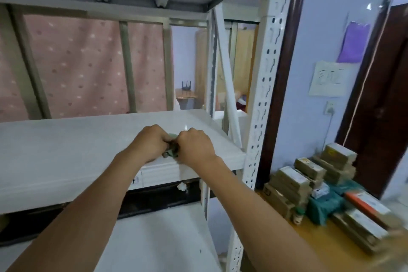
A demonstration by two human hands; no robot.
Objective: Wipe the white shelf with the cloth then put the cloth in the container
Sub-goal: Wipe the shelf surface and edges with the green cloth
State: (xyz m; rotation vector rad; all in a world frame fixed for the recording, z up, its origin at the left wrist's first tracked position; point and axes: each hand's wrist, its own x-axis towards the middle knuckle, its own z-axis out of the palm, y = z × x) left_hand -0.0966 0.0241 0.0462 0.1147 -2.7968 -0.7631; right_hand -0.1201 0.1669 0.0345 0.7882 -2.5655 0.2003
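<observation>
The white shelf (66, 146) runs across the middle of the head view, its top bare. Both my hands meet over its front right part. My left hand (150, 142) and my right hand (195, 147) both grip a small bunched green cloth (172, 150) between them. Only a sliver of the cloth shows between the knuckles; the rest is hidden by my fingers. No container can be picked out.
A white perforated upright (262, 86) stands at the shelf's right end, with a slanted brace (227, 77) behind it. Another shelf (154, 234) lies below. Stacked boxes and packets (318, 185) sit on a wooden surface to the right. A pink curtain (77, 64) hangs behind.
</observation>
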